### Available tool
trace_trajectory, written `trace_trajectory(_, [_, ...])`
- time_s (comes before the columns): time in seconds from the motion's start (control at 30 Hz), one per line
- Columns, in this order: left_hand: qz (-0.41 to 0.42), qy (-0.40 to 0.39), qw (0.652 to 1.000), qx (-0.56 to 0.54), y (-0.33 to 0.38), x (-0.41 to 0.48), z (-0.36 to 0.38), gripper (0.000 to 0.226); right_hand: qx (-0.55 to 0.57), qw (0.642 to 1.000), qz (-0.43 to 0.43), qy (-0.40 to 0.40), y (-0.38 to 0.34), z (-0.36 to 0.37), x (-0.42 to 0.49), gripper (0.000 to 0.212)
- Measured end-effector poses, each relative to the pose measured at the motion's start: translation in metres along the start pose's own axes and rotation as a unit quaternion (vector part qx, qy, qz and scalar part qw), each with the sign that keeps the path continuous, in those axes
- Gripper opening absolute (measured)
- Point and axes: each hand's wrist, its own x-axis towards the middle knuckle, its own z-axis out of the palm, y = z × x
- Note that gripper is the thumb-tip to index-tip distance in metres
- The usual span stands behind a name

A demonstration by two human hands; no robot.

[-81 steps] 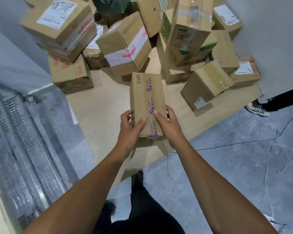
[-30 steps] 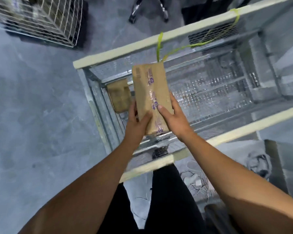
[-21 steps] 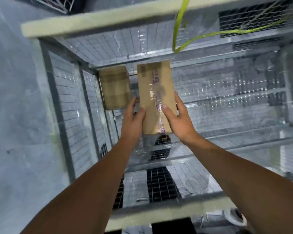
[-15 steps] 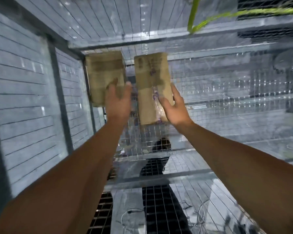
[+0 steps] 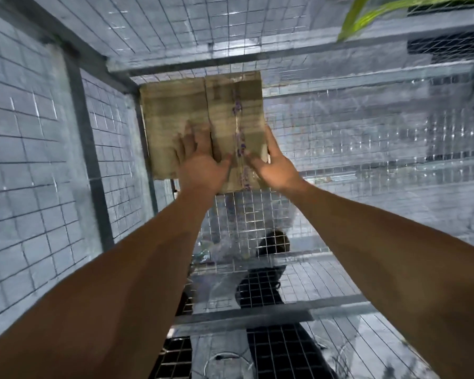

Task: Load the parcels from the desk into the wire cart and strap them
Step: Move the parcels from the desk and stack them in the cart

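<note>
Parcels in the cart: two cardboard boxes, side by side and touching along their long edges, in the far left corner of the wire cart [image 5: 39,149].
Hands: two, both bare, both reaching down into the cart.
Straps: one yellow-green strap [image 5: 367,15], draped over the top rail at the upper right, well apart from the boxes.
Taped box [image 5: 234,110]: plain brown cardboard, long and narrow, with a strip of clear tape printed in purple running down the middle of its top face. Blurred, so the print cannot be read.
Plain box [image 5: 173,119]: brown cardboard with no markings that show, a little shorter toward the viewer than its neighbour, set against the left wire wall.
Long axis: both boxes lie flat, with their long sides running from the viewer toward the far wall; the far short ends sit at the far wire wall. The tape follows the same line.
Left hand [image 5: 200,160]: palm down over the seam between the two boxes, fingers stretched forward and slightly spread over the near part of the plain box, thumb reaching across onto the taped box. Motion blur hides the fingertips.
Right hand [image 5: 274,165]: at the near right corner of the taped box, fingers running up along its right edge, thumb laid on the top face near the tape, so the corner sits between thumb and fingers.
Cart floor: wire mesh, bare to the right of the boxes; dark trousers show through it near the viewer.
</note>
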Motion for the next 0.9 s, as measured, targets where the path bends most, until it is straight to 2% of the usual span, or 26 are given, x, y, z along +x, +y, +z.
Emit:
trace_trajectory(0.13, [-0.023,-0.034,0.999,0.016,0.018,-0.032,-0.032,0.077,-0.13,0.99,0.049,0.0,-0.035,-0.027,-0.029,0.091])
trace_trajectory(0.23, [-0.003,-0.096,0.995,0.002,0.046,-0.08,-0.079,0.084,-0.286,0.956,0.06,0.001,-0.074,-0.049,-0.094,0.096])
trace_trajectory(0.37, [0.056,-0.12,0.991,-0.002,0.077,-0.15,-0.156,0.083,-0.314,0.946,0.078,0.03,-0.114,-0.073,-0.209,0.078])
trace_trajectory(0.47, [0.136,-0.125,0.983,0.001,0.093,-0.196,-0.211,0.078,-0.276,0.951,0.098,0.097,-0.132,-0.078,-0.297,0.073])
trace_trajectory(0.6, [0.289,-0.109,0.951,0.007,0.112,-0.278,-0.278,0.067,-0.163,0.943,0.086,0.276,-0.151,-0.06,-0.426,0.071])
trace_trajectory(0.7, [0.335,-0.127,0.933,-0.026,0.12,-0.341,-0.301,0.065,-0.072,0.907,0.121,0.397,-0.151,-0.028,-0.513,0.069])
trace_trajectory(0.77, [0.382,-0.15,0.912,-0.017,0.122,-0.383,-0.3,0.063,-0.001,0.881,0.178,0.437,-0.143,0.0,-0.569,0.071])
trace_trajectory(0.9, [0.447,-0.253,0.857,0.041,0.136,-0.47,-0.283,0.068,0.132,0.809,0.269,0.506,-0.11,0.05,-0.672,0.076])
